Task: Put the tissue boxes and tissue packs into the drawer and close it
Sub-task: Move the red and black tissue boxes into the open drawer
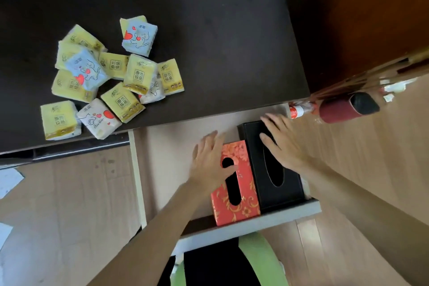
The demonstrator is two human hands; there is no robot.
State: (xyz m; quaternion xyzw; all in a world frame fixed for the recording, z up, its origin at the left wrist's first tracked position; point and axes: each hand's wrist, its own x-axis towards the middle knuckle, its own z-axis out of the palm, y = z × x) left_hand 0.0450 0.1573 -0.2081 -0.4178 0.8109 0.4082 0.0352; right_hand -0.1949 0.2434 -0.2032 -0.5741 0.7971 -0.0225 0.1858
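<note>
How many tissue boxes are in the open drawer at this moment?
2. The red floral box lies under the left hand; the black box sits beside it, nearer the drawer's right side, under the right hand.

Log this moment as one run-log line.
drawer: open | red tissue box, black tissue box: inside | left hand on red | right hand on black | tissue packs: on desk

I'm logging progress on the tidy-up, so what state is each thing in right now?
Drawer: pulled open.
Red tissue box: in the drawer, slot up.
Black tissue box: in the drawer beside the red one, slot up.
Tissue packs: loose pile on the desk, not yet stowed.
Left hand: flat on the red box.
Right hand: flat on the black box.
</note>
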